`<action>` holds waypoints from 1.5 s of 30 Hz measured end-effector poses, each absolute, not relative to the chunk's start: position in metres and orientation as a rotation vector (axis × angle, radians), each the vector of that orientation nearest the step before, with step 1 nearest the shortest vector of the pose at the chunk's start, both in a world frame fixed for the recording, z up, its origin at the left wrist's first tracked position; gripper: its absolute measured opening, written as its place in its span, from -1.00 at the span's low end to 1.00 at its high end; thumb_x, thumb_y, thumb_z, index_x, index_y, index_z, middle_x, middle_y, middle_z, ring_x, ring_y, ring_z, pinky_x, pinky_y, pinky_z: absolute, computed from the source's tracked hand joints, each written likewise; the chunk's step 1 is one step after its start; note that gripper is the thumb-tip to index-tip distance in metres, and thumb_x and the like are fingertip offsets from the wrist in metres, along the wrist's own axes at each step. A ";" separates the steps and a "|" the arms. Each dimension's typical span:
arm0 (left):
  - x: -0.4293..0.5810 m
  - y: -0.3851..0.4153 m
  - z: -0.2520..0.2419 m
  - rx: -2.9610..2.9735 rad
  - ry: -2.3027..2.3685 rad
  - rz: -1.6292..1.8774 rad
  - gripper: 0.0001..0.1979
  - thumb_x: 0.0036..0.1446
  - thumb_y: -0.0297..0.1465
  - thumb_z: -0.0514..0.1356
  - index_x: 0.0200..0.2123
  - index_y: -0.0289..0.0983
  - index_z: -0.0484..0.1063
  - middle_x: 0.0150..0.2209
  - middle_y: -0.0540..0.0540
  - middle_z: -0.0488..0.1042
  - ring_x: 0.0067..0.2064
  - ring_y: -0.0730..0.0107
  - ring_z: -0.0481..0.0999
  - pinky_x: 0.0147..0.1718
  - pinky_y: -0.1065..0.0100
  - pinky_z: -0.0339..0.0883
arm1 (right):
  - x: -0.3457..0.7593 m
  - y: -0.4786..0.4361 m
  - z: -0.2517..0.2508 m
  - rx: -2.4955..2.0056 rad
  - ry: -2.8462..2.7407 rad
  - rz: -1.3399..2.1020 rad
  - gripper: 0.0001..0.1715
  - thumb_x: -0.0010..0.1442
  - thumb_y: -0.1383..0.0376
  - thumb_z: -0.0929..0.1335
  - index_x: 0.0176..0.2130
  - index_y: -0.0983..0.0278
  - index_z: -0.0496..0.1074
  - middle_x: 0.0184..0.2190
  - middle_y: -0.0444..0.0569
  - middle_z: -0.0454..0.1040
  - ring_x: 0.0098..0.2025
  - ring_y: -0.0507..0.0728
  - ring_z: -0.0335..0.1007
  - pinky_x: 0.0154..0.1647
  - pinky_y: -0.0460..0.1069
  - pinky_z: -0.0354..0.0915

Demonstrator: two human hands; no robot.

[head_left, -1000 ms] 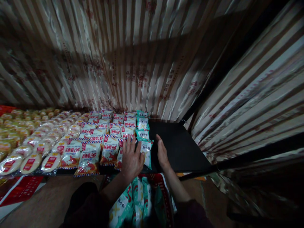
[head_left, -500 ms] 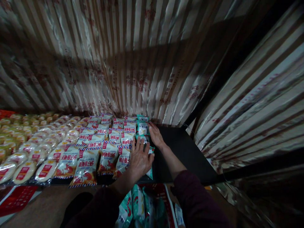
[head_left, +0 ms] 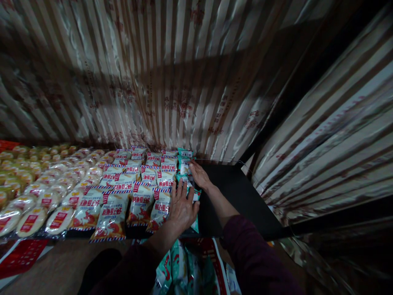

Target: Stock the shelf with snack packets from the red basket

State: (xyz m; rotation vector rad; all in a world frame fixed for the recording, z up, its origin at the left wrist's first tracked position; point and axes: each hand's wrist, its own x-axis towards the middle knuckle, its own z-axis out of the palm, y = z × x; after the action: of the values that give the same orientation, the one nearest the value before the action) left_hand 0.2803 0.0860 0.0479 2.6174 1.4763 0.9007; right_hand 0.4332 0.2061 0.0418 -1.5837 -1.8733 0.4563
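Observation:
A column of green-and-white snack bags (head_left: pixel 185 153) lies at the right end of the stock on a black shelf (head_left: pixel 229 190). My left hand (head_left: pixel 182 207) rests flat over the front bags of that column, fingers outstretched and pointing away from me. Against the column's right side, farther back, lies my right hand (head_left: pixel 200 175), its fingers extended and touching a green bag. Neither hand has anything in its grasp. Just left of my left hand are white snack bags with red print (head_left: pixel 140 205), in several rows. My left hand partly hides the front green bags.
Round wrapped pastries (head_left: pixel 58 221) fill the shelf's left part. Below the front edge, a box (head_left: pixel 219 266) holds more green bags (head_left: pixel 181 266). A red basket (head_left: pixel 23 254) is at lower left. A striped curtain (head_left: pixel 172 82) hangs behind, with a dark post at right.
My right hand has shifted slightly left and nearer, farther over the green bags. My left hand stays almost where it was.

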 end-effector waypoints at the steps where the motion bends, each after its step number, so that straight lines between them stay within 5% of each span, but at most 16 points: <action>1: 0.281 0.086 0.047 2.616 1.476 0.907 -0.53 0.23 -0.19 0.02 0.11 -0.33 0.30 0.20 -0.29 0.28 0.34 0.01 -0.01 0.26 -0.17 -0.11 | 0.433 0.206 0.042 -1.569 -1.861 0.471 -0.14 0.26 -0.18 -0.05 0.10 0.26 0.39 0.18 0.05 0.33 0.30 0.16 0.07 0.35 0.12 -0.08; 12: 0.277 0.082 0.055 2.625 1.439 0.946 -0.51 0.23 -0.18 0.03 0.15 -0.30 0.26 0.27 -0.29 0.16 0.36 0.01 -0.08 0.26 -0.16 -0.11 | 0.434 0.188 0.048 -1.493 -1.612 0.520 -0.15 0.21 -0.24 0.00 0.13 0.20 0.36 0.22 -0.03 0.26 0.31 0.15 0.04 0.36 0.14 -0.10; 19: 0.265 0.043 0.064 2.628 1.396 0.907 -0.54 0.20 -0.29 0.06 0.15 -0.31 0.25 0.31 -0.27 0.07 0.37 -0.02 -0.19 0.27 -0.15 -0.10 | 0.439 0.121 0.037 -1.539 -1.264 0.481 -0.06 0.20 -0.24 0.00 0.11 0.37 0.36 0.19 0.17 0.28 0.26 0.22 0.12 0.32 0.17 -0.03; 31: 0.237 -0.075 0.002 2.474 1.228 0.668 -0.56 0.12 -0.50 0.04 0.09 -0.29 0.34 0.31 -0.23 0.10 0.37 0.06 -0.13 0.16 0.00 0.24 | 0.391 -0.018 0.008 -1.517 -1.115 0.357 -0.42 0.33 0.04 0.06 0.08 0.29 0.35 0.11 0.14 0.36 0.17 0.19 0.25 0.22 0.18 0.14; 38: 0.208 -0.101 -0.044 2.290 1.503 0.497 -0.59 0.04 -0.51 0.11 0.01 -0.34 0.44 0.25 -0.30 0.20 0.31 -0.06 0.06 0.16 0.01 0.24 | 0.362 -0.076 -0.025 -1.649 -1.102 0.573 -0.49 0.26 0.04 0.16 0.02 0.25 0.40 0.00 0.11 0.48 0.05 0.22 0.39 0.12 0.18 0.25; 45: 0.179 -0.097 -0.059 2.265 1.735 0.660 -0.53 0.01 -0.55 0.10 0.05 -0.35 0.37 0.30 -0.29 0.09 0.36 -0.08 -0.11 0.21 -0.07 0.10 | 0.358 -0.106 -0.073 -1.798 -1.230 0.687 -0.56 0.16 0.00 0.22 -0.12 0.15 0.48 -0.14 0.01 0.57 -0.07 0.25 0.49 -0.01 0.19 0.37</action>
State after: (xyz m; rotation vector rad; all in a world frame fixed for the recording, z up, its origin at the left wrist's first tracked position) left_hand 0.1789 -0.0966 -0.0589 2.2647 1.7353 0.6604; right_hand 0.3585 -0.1061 -0.0728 -1.7977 -1.2297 0.6874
